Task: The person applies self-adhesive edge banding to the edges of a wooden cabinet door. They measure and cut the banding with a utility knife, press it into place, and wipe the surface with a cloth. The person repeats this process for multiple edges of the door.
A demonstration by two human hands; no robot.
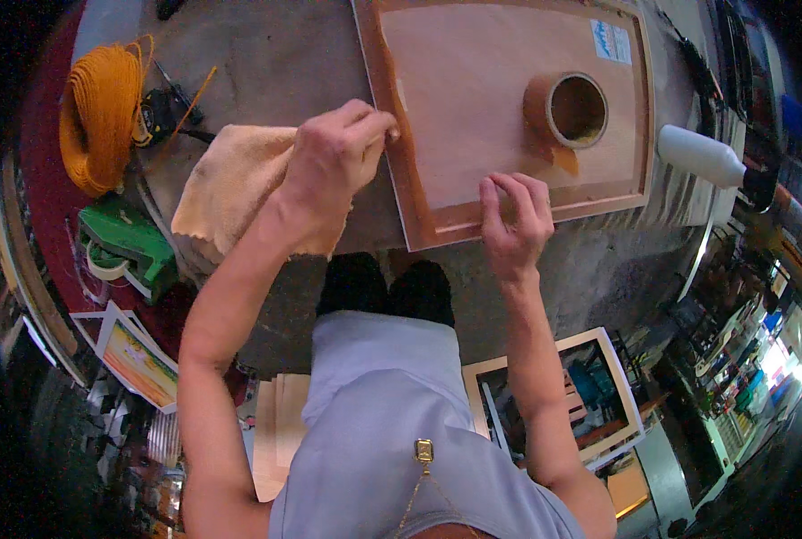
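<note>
A framed picture [590, 207] lies face down on the table, its back covered with brown paper. Brown tape [399, 99] runs along its left edge. My left hand [331, 154] is closed in a pinch at that edge, beside a peach cloth [230, 184] that lies partly beneath my wrist. Over the frame's near edge, my right hand [522, 225] has its thumb and fingers curled together. Whatever either pinch holds is too small to make out. A roll of brown tape [539, 110] rests on the backing, a short end loose towards me.
At the left lie a coil of orange cord [105, 117], a black and yellow tape measure [154, 117] and a green tape dispenser [127, 242]. A white bottle [697, 155] lies right of the frame. Below the table lean another frame [630, 395] and a colourful print [141, 364].
</note>
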